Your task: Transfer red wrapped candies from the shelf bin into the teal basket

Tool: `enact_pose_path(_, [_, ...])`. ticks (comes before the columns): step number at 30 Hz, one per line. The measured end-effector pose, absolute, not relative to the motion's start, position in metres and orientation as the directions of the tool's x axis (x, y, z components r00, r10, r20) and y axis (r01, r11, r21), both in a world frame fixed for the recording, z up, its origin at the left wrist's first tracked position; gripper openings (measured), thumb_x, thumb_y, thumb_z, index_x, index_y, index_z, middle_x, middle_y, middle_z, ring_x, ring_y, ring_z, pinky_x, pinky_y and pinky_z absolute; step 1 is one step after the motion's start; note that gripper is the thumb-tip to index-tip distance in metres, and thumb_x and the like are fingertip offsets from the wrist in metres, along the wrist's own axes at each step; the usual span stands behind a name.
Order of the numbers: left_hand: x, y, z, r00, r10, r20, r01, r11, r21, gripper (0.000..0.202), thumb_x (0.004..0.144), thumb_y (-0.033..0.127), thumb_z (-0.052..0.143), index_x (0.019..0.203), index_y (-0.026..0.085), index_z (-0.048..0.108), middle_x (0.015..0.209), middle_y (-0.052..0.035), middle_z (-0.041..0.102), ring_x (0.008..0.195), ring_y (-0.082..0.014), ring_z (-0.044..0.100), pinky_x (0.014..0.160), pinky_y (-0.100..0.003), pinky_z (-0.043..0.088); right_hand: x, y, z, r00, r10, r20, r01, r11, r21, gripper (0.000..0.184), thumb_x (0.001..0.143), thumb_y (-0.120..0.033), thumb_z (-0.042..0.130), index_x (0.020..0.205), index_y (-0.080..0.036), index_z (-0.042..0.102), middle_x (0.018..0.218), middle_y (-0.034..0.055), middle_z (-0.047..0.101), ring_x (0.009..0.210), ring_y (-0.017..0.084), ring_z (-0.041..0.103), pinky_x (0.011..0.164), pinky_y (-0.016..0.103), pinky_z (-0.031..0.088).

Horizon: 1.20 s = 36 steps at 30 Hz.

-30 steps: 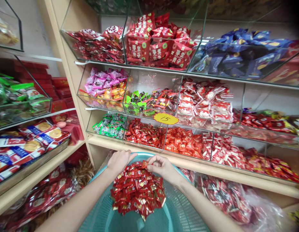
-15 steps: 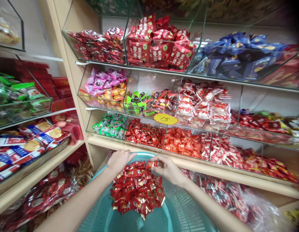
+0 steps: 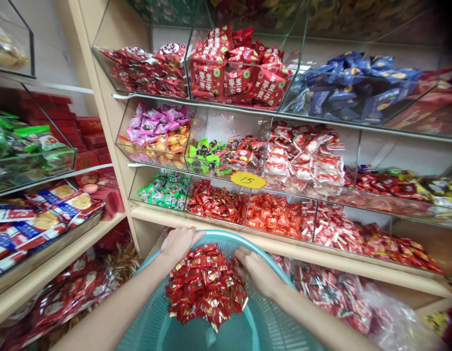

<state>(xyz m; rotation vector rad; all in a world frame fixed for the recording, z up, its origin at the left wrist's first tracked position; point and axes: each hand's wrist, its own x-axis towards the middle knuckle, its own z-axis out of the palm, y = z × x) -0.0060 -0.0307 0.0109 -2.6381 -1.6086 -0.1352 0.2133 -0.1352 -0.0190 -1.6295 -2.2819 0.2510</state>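
A teal plastic basket (image 3: 226, 236) with mesh sides is right below me, and a heap of red wrapped candies (image 3: 206, 287) with gold glints lies in it. My left hand (image 3: 179, 246) is closed over the rim on the far left side, its thumb pointing inward. Inside the basket, my right hand (image 3: 253, 267) is at the right edge of the heap with its fingers curled against the candies. The fingertips are partly hidden, so whether a candy is between them I cannot make out.
Clear shelf bins hold red candies (image 3: 216, 202), orange-red candies (image 3: 271, 214) and green-wrapped sweets (image 3: 165, 190) just beyond the basket. A yellow price tag (image 3: 248, 180) reads 15. Wooden shelf edges (image 3: 357, 263) run close behind the rim. Plastic-bagged goods (image 3: 331, 292) sit at lower right.
My right hand has moved down from above the heap, where it pinched a red candy packet, to the heap's right edge. My left hand keeps its place on the rim.
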Motion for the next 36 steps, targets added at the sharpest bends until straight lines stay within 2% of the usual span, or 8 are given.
enact_pose_path(5, [-0.007,-0.032,0.012,0.445,0.892,0.083,0.894,-0.448,0.012,0.052,0.088,0.053,0.025,0.091,0.014,0.06,0.084,-0.0149,0.067,0.085,-0.0311,0.064,0.071,-0.039,0.047,0.213,-0.127,-0.029,-0.274,0.934,0.228,0.851,0.346,-0.396,0.025,0.077,-0.012,0.047,0.101,-0.018,0.051,0.094,0.0052,0.056,0.085,0.017,0.053,0.076,0.028,0.041])
enact_pose_path(8, [-0.008,-0.031,0.011,0.446,0.889,0.102,0.894,-0.449,0.008,0.054,0.088,0.055,0.024,0.089,0.015,0.06,0.082,-0.0143,0.067,0.083,-0.0319,0.064,0.069,-0.04,0.047,0.213,-0.129,-0.031,-0.268,0.946,0.183,0.879,0.318,-0.355,0.021,0.077,-0.013,0.047,0.098,-0.017,0.051,0.096,0.006,0.056,0.085,0.018,0.054,0.074,0.028,0.042])
enact_pose_path(14, [-0.006,-0.03,0.01,0.442,0.892,0.097,0.895,-0.445,0.021,0.056,0.087,0.056,0.023,0.092,0.014,0.061,0.084,-0.0155,0.067,0.084,-0.0315,0.064,0.071,-0.04,0.047,0.199,-0.137,-0.025,-0.239,0.97,0.047,0.971,0.239,0.003,0.016,0.085,-0.013,0.038,0.088,-0.018,0.053,0.09,0.0056,0.057,0.069,0.016,0.057,0.056,0.025,0.04])
enact_pose_path(20, [-0.006,-0.032,0.011,0.442,0.892,0.095,0.895,-0.446,0.017,0.057,0.087,0.056,0.022,0.091,0.015,0.061,0.084,-0.0152,0.068,0.084,-0.0319,0.064,0.07,-0.04,0.047,0.192,-0.135,-0.034,-0.265,0.961,0.082,0.937,0.236,0.258,0.018,0.081,-0.006,0.043,0.087,-0.018,0.056,0.104,0.0082,0.055,0.085,0.019,0.056,0.053,0.023,0.04])
enact_pose_path(25, [-0.007,-0.031,0.009,0.443,0.891,0.1,0.894,-0.447,0.022,0.056,0.088,0.055,0.023,0.091,0.014,0.061,0.084,-0.0155,0.068,0.084,-0.0316,0.064,0.071,-0.04,0.047,0.193,-0.134,-0.023,-0.264,0.958,0.113,0.939,0.229,0.257,0.017,0.085,-0.009,0.041,0.086,-0.018,0.055,0.098,0.0071,0.055,0.078,0.017,0.056,0.051,0.024,0.038])
enact_pose_path(30, [-0.007,-0.027,0.003,0.454,0.879,0.144,0.888,-0.459,0.002,0.056,0.088,0.055,0.023,0.087,0.015,0.062,0.081,-0.0145,0.068,0.082,-0.032,0.064,0.07,-0.041,0.048,0.194,-0.107,0.025,-0.231,0.944,0.235,0.962,0.185,0.201,0.016,0.09,-0.016,0.036,0.092,-0.019,0.052,0.096,0.0057,0.054,0.076,0.014,0.056,0.054,0.022,0.037])
enact_pose_path(33, [-0.007,-0.027,0.004,0.451,0.882,0.137,0.89,-0.456,0.013,0.055,0.087,0.055,0.024,0.088,0.014,0.062,0.081,-0.0147,0.068,0.082,-0.032,0.064,0.069,-0.041,0.048,0.194,-0.074,0.049,-0.198,0.947,0.253,0.97,0.151,0.191,0.019,0.09,-0.015,0.035,0.096,-0.018,0.052,0.099,0.0075,0.054,0.088,0.017,0.055,0.064,0.022,0.04])
enact_pose_path(36, [-0.007,-0.03,0.007,0.446,0.887,0.118,0.891,-0.453,0.037,0.055,0.088,0.054,0.025,0.089,0.014,0.062,0.082,-0.0146,0.068,0.082,-0.0317,0.064,0.07,-0.041,0.048,0.192,-0.04,0.057,-0.143,0.974,0.176,0.974,0.106,0.202,0.025,0.085,-0.006,0.036,0.102,-0.015,0.052,0.105,0.0113,0.056,0.098,0.019,0.053,0.076,0.024,0.04])
